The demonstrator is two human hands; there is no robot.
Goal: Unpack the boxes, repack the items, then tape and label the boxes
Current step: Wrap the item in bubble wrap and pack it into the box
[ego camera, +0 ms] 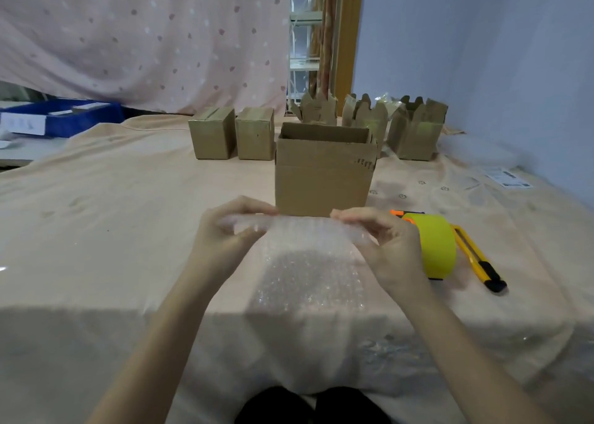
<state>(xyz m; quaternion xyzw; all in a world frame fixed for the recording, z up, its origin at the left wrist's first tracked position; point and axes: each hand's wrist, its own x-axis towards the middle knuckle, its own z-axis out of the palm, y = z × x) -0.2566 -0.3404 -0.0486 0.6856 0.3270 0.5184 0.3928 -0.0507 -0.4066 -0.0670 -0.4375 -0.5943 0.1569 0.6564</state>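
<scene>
Both hands are working a sheet of bubble wrap [308, 263] that is lying on the cloth-covered table [128, 230]. The left hand [225, 234] is curling its fingers over the rolled far edge at one end, and the right hand [382, 246] is pinching the other end the same way — whether anything is inside the roll I cannot tell, as the film is too cloudy.

Just beyond the fingertips an open cardboard box [324, 169] is standing, flaps up. Just to the outside of the right hand a yellow tape roll [437, 246] is resting on edge, with a yellow utility knife [479, 259] beside it. Further off past the left hand, two sealed small boxes [231, 132] are sitting; past the right, three opened ones [369, 118].

To roll well, I would say both hands should be turning together at an even pace, keeping the ends level so the tube does not skew — and keeping it snug before it goes into the box ahead.
</scene>
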